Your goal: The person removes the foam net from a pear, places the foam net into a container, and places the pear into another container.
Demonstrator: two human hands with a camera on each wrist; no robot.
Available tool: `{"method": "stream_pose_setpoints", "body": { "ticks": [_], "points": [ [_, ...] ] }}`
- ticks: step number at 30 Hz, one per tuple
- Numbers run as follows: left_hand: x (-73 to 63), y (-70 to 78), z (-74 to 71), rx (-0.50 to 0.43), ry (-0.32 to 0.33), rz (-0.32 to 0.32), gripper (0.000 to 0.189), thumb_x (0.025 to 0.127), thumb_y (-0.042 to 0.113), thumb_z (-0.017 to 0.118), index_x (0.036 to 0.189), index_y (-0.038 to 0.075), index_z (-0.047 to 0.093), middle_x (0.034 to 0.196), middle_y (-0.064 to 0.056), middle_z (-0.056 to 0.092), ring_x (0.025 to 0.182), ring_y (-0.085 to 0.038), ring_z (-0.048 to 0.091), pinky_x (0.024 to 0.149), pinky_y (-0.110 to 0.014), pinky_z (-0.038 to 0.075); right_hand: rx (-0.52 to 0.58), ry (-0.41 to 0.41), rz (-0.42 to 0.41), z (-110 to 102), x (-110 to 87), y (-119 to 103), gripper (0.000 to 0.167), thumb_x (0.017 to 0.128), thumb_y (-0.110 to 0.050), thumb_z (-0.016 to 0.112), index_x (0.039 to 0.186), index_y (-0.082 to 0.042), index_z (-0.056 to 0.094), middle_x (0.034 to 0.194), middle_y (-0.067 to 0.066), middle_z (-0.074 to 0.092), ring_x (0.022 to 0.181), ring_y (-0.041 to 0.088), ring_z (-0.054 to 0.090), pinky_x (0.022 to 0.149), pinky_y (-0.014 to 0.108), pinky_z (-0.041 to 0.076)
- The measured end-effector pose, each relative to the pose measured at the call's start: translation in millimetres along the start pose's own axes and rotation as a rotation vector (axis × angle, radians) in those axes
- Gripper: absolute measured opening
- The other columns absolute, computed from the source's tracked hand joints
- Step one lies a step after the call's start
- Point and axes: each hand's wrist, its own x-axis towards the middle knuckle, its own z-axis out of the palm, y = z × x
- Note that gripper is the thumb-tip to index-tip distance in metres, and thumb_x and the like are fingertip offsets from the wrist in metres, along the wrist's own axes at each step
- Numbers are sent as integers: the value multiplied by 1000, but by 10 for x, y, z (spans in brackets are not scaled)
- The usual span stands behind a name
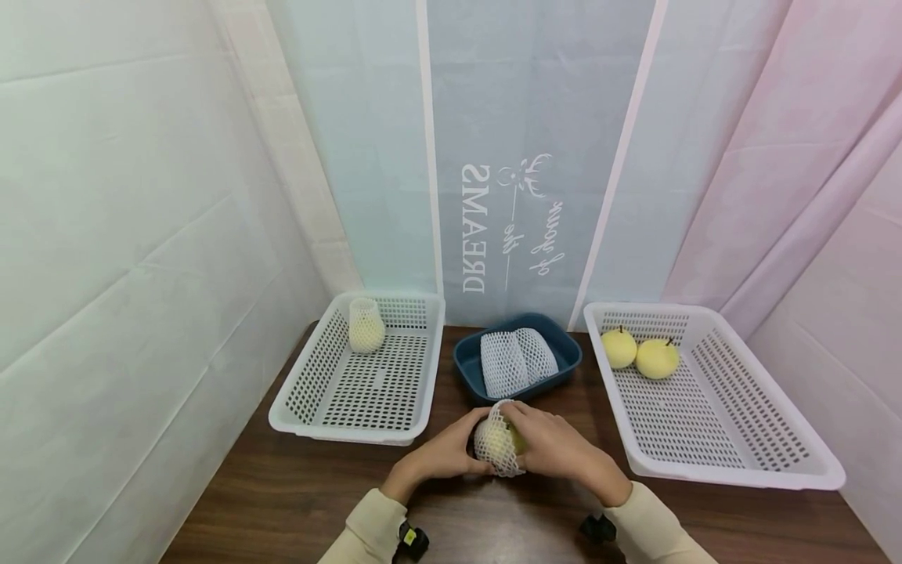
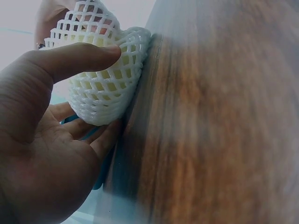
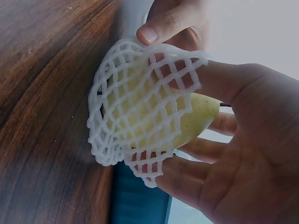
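Observation:
A yellow-green pear [image 3: 205,114] lies on its side in a white foam net sleeve [image 3: 140,100], low over the wooden table, its stem end bare and toward the right palm. My left hand [image 1: 447,450] holds the covered end, with the thumb [image 2: 88,58] pressed on the mesh and the fingers beneath. My right hand [image 1: 557,442] grips the sleeve's open rim; its thumb is tucked inside the mesh and its fingers reach around the pear's far side. Just beyond both hands, a dark blue tray [image 1: 571,356] holds flattened foam sleeves [image 1: 503,364].
At the left, a white perforated basket [image 1: 282,419] contains one sleeved pear [image 1: 366,333]. Another white basket [image 1: 733,476] at the right has two bare pears [image 1: 658,359] near its back left corner. A printed curtain [image 1: 528,94] hangs behind the wooden table [image 1: 239,501].

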Motion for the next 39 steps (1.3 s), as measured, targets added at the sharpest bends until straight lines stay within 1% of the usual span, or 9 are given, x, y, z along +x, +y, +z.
{"method": "stream_pose_setpoints", "body": {
  "ticks": [5, 10, 14, 19, 23, 26, 30, 33, 39],
  "points": [
    [0, 6, 8, -5, 1, 0, 93, 87, 27, 90, 163, 31, 36, 161, 4, 48, 143, -14, 50, 118, -38, 44, 10, 9, 2, -4, -11, 7, 78, 75, -11, 92, 144, -6, 56, 139, 15, 64, 103, 30, 70, 78, 52, 58],
    [8, 16, 8, -8, 15, -4, 89, 88, 28, 89, 161, 32, 38, 160, 6, 49, 144, -13, 50, 120, -39, 43, 17, 36, -24, -29, -8, 36, 76, 75, -18, 95, 142, -8, 60, 137, 13, 65, 100, 22, 68, 76, 43, 58],
    [15, 12, 8, -22, 19, -7, 81, 91, 29, 87, 158, 30, 43, 158, 7, 52, 143, -12, 51, 121, -40, 43, 20, 61, -57, -54, -5, 77, 74, 76, -24, 96, 140, -9, 63, 137, 10, 66, 105, 20, 68, 80, 39, 58],
    [16, 9, 11, -27, 20, -10, 72, 94, 32, 84, 156, 27, 48, 156, 7, 54, 142, -11, 53, 120, -39, 44, 31, 75, -87, -89, -10, 112, 70, 76, -22, 94, 139, -8, 66, 138, 9, 66, 115, 23, 68, 89, 42, 59],
    [14, 21, 9, 12, 35, -20, 64, 96, 34, 81, 153, 25, 52, 152, 7, 58, 139, -10, 55, 118, -38, 46, 41, 71, -93, -123, -17, 119, 71, 77, -19, 93, 140, -6, 65, 140, 10, 65, 121, 27, 66, 93, 46, 59],
    [17, 33, 8, 44, 49, -20, 57, 98, 34, 79, 150, 22, 57, 148, 5, 62, 135, -10, 58, 115, -37, 48, 47, 73, -86, -155, -22, 114, 72, 77, -19, 93, 141, -5, 64, 141, 12, 64, 121, 28, 66, 94, 46, 59],
    [28, 37, 3, 70, 71, 0, 47, 101, 32, 76, 144, 18, 64, 141, 2, 69, 130, -10, 62, 112, -36, 51, 42, 83, -77, -199, -26, 102, 74, 77, -22, 94, 141, -5, 62, 139, 11, 65, 115, 24, 67, 90, 43, 59],
    [42, 34, -8, 88, 90, 13, 39, 101, 31, 75, 138, 18, 70, 136, 3, 73, 125, -8, 64, 109, -34, 52, 47, 84, -73, -227, -26, 99, 75, 77, -23, 94, 142, -5, 61, 138, 11, 65, 110, 22, 67, 87, 40, 58],
    [47, 52, -39, 92, 108, 17, 21, 102, 28, 74, 121, 20, 78, 119, 7, 78, 105, 0, 64, 98, -32, 56, 72, 85, -63, -264, -27, 103, 79, 77, -23, 92, 145, -3, 58, 141, 13, 64, 111, 21, 66, 86, 38, 58]
  ]
}}
